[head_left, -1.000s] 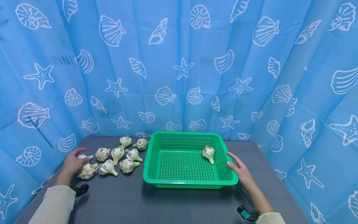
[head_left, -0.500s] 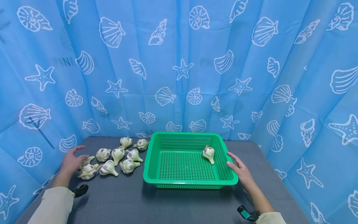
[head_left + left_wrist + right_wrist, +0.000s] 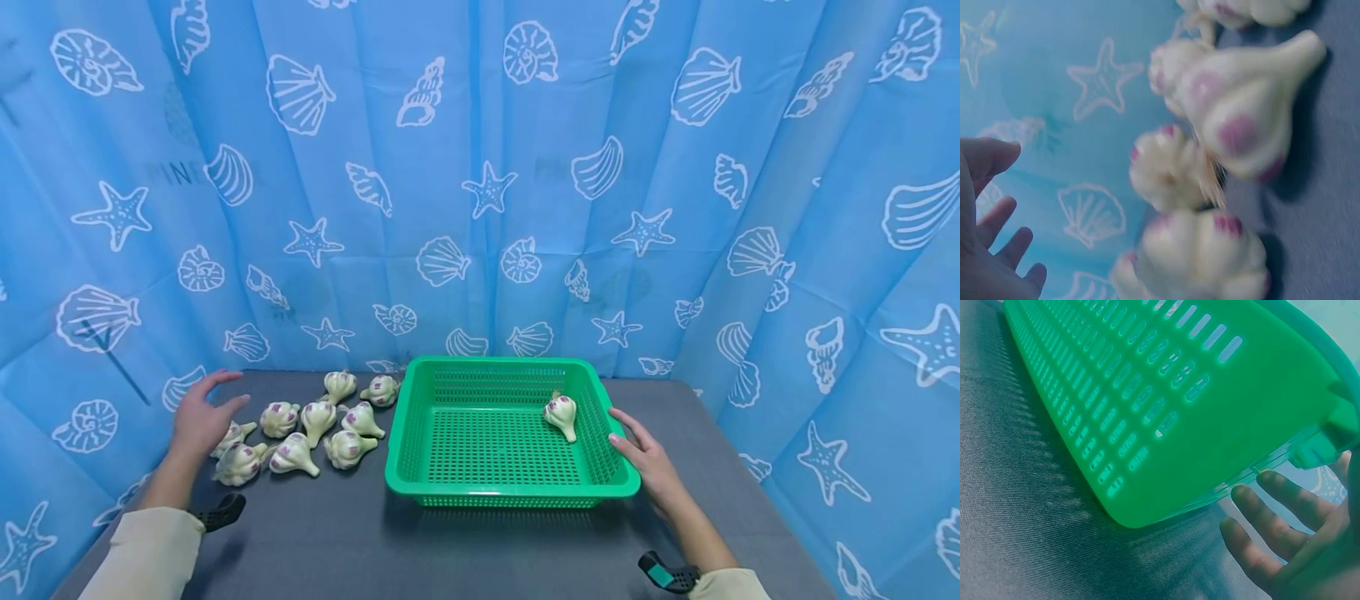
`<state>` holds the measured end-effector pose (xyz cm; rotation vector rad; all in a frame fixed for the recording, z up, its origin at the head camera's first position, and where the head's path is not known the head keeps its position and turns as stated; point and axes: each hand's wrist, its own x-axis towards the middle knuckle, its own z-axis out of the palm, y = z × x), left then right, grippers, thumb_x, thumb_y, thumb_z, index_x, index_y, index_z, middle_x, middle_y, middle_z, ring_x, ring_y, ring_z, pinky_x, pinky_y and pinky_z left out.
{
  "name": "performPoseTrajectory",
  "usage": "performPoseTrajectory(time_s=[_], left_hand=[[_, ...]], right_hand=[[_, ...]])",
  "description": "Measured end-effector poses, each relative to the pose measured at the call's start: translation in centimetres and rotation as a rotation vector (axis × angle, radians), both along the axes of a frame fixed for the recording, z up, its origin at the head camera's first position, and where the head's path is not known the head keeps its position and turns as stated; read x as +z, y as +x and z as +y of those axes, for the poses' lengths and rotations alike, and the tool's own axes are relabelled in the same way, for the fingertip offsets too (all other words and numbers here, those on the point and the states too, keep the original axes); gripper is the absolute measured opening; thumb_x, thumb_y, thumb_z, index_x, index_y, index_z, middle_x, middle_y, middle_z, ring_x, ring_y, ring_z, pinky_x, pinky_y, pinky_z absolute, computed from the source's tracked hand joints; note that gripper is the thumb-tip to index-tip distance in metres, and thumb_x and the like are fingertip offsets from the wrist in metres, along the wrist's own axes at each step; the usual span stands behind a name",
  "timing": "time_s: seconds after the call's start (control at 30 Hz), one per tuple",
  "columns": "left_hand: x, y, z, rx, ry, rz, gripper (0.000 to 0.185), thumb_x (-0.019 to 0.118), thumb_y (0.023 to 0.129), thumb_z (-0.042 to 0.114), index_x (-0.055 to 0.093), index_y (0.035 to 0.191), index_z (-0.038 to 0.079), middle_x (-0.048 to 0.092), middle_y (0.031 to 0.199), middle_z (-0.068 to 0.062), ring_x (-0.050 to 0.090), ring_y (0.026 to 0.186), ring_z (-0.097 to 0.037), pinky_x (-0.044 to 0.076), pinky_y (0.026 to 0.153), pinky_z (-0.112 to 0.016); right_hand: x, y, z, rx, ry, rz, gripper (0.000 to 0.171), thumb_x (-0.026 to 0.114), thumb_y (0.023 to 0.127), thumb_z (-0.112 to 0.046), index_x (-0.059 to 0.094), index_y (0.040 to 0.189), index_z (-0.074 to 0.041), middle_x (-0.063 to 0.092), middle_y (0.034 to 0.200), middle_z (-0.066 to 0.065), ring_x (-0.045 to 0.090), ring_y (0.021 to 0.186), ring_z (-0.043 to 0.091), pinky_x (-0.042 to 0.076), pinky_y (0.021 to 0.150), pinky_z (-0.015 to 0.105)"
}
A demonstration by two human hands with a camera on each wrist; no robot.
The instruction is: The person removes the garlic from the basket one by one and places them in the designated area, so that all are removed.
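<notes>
Several cream garlic bulbs with purple patches (image 3: 318, 421) lie in a cluster on the grey table, left of a green plastic basket (image 3: 480, 490). One garlic bulb (image 3: 561, 412) lies inside the basket near its right wall. My left hand (image 3: 201, 418) hovers with spread fingers just above and left of the cluster, holding nothing. The left wrist view shows the bulbs (image 3: 1235, 112) close up and my open fingers (image 3: 988, 215) apart from them. My right hand (image 3: 645, 458) rests open against the basket's right rim; its straight fingers (image 3: 1272, 531) lie under the rim of the basket wall (image 3: 1147, 412).
A blue curtain with shell and starfish prints (image 3: 480, 183) encloses the table on three sides. The grey table top (image 3: 337, 542) stretches in front of the basket. Wrist-worn camera mounts (image 3: 221, 510) sit on both sleeves.
My left hand has lifted off the leftmost bulbs and moved slightly back and up, fingers spreading. The right hand and basket have stayed put.
</notes>
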<state>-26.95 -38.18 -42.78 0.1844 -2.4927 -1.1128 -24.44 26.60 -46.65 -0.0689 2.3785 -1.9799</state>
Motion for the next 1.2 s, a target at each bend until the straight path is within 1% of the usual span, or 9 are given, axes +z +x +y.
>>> performPoseTrajectory(time_s=[0.2, 0.3, 0.43, 0.57, 0.73, 0.83, 0.93, 1.07, 1.2], left_hand=[[1.6, -0.4, 1.8, -0.074, 0.025, 0.081, 0.042, 0.059, 0.098, 0.016, 0.051, 0.135, -0.003, 0.034, 0.147, -0.030, 0.027, 0.135, -0.051, 0.024, 0.102, -0.067], [2.5, -0.7, 3.0, -0.121, 0.030, 0.130, 0.041, 0.061, 0.097, 0.015, 0.053, 0.133, -0.003, 0.037, 0.145, -0.029, 0.031, 0.133, -0.050, 0.026, 0.102, -0.066], [3.9, -0.9, 5.4, -0.204, 0.048, 0.188, 0.038, 0.062, 0.096, 0.012, 0.054, 0.130, -0.004, 0.043, 0.140, -0.027, 0.038, 0.129, -0.048, 0.032, 0.100, -0.062], [5.2, -1.4, 7.9, -0.314, 0.061, 0.228, 0.037, 0.063, 0.095, 0.008, 0.055, 0.129, -0.004, 0.047, 0.137, -0.025, 0.042, 0.126, -0.046, 0.036, 0.099, -0.059], [6.4, -2.6, 10.7, -0.427, 0.073, 0.223, 0.036, 0.062, 0.095, 0.003, 0.054, 0.129, -0.005, 0.046, 0.137, -0.026, 0.044, 0.124, -0.045, 0.038, 0.098, -0.058], [7.0, -3.3, 12.2, -0.464, 0.087, 0.212, 0.036, 0.060, 0.095, 0.000, 0.054, 0.129, -0.006, 0.046, 0.137, -0.027, 0.045, 0.123, -0.046, 0.039, 0.098, -0.058], [7.6, -3.9, 13.8, -0.489, 0.079, 0.207, 0.035, 0.061, 0.095, 0.003, 0.055, 0.129, -0.004, 0.048, 0.136, -0.025, 0.046, 0.123, -0.043, 0.040, 0.098, -0.056], [7.9, -4.6, 15.6, -0.531, 0.060, 0.178, 0.034, 0.062, 0.096, 0.008, 0.057, 0.129, 0.002, 0.051, 0.134, -0.018, 0.048, 0.122, -0.037, 0.041, 0.099, -0.052], [8.0, -5.5, 17.6, -0.585, 0.010, 0.132, 0.033, 0.063, 0.095, 0.010, 0.058, 0.128, 0.005, 0.053, 0.132, -0.013, 0.050, 0.121, -0.034, 0.043, 0.097, -0.049]], right_hand=[[-0.1, 0.0, 0.0, 0.000, 0.006, -0.002, 0.058, 0.048, 0.104, -0.028, 0.023, 0.155, -0.013, 0.035, 0.147, 0.030, 0.065, 0.102, 0.021, 0.056, 0.072, 0.032], [-0.1, 0.0, 0.0, -0.004, 0.013, -0.001, 0.058, 0.048, 0.104, -0.029, 0.024, 0.155, -0.013, 0.036, 0.146, 0.030, 0.065, 0.102, 0.021, 0.056, 0.072, 0.032], [-0.1, 0.1, -0.1, -0.008, 0.011, 0.008, 0.058, 0.049, 0.104, -0.028, 0.025, 0.154, -0.013, 0.038, 0.145, 0.030, 0.065, 0.101, 0.021, 0.056, 0.072, 0.032], [0.0, 0.1, -0.1, -0.006, 0.007, 0.014, 0.058, 0.049, 0.104, -0.029, 0.026, 0.154, -0.013, 0.037, 0.145, 0.030, 0.065, 0.101, 0.019, 0.056, 0.073, 0.032], [-0.1, 0.1, -0.1, 0.000, 0.016, 0.015, 0.059, 0.049, 0.104, -0.030, 0.024, 0.154, -0.012, 0.035, 0.147, 0.030, 0.064, 0.102, 0.017, 0.056, 0.073, 0.032], [0.0, 0.1, -0.1, -0.006, 0.011, 0.011, 0.059, 0.050, 0.103, -0.030, 0.025, 0.154, -0.013, 0.036, 0.146, 0.029, 0.065, 0.102, 0.019, 0.056, 0.074, 0.032], [0.1, 0.0, -0.2, -0.008, 0.007, 0.009, 0.059, 0.050, 0.103, -0.031, 0.026, 0.154, -0.013, 0.036, 0.147, 0.029, 0.064, 0.104, 0.019, 0.056, 0.075, 0.033], [0.0, 0.0, -0.1, -0.004, 0.006, 0.011, 0.059, 0.050, 0.103, -0.031, 0.026, 0.154, -0.013, 0.035, 0.147, 0.028, 0.063, 0.105, 0.019, 0.056, 0.076, 0.033], [0.0, 0.0, 0.0, -0.003, -0.002, 0.012, 0.059, 0.050, 0.103, -0.030, 0.026, 0.154, -0.013, 0.035, 0.147, 0.028, 0.065, 0.103, 0.020, 0.056, 0.075, 0.034]])
